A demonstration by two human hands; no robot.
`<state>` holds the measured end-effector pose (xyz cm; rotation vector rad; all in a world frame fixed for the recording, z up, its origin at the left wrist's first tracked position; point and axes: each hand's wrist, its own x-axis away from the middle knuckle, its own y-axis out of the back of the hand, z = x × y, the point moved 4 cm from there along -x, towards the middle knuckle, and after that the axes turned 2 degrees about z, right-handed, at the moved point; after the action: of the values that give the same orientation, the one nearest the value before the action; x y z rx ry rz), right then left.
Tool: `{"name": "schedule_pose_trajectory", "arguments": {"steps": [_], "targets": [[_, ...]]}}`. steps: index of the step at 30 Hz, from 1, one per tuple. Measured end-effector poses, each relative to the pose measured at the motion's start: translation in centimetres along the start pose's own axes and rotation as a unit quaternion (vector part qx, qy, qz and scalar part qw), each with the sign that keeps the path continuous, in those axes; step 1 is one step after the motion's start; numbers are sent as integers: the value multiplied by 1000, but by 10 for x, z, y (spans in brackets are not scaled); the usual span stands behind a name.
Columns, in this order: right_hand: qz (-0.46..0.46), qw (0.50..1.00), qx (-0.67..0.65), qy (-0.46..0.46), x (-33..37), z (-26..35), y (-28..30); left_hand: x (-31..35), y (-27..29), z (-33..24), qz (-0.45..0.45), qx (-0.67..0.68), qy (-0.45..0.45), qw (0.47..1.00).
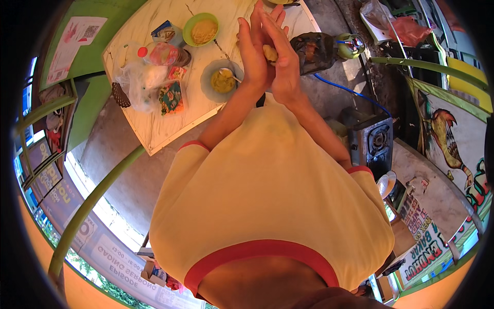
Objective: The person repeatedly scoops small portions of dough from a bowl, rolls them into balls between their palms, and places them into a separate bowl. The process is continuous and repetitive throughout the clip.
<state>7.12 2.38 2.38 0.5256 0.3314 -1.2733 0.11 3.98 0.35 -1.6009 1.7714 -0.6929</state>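
In the upper middle of the frame, the left hand (252,54) and right hand (286,59) face each other with fingers outstretched, a yellow lump (269,53) between their palms; how firmly they press it I cannot tell. Left of them, a grey bowl (207,86) holds yellow mash (223,81) and a spoon (232,74). Nearer the top edge, a green bowl (188,28) sits on the marbled table (149,126).
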Motion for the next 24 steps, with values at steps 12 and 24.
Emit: {"name": "schedule_pose_trajectory", "arguments": {"steps": [12, 24], "targets": [[-47, 994, 12, 101, -16, 27, 12, 16, -10, -5, 8, -275, 19, 961], [-9, 988, 119, 96, -16, 15, 26, 30, -84, -60, -17, -260, -84, 962]]}}
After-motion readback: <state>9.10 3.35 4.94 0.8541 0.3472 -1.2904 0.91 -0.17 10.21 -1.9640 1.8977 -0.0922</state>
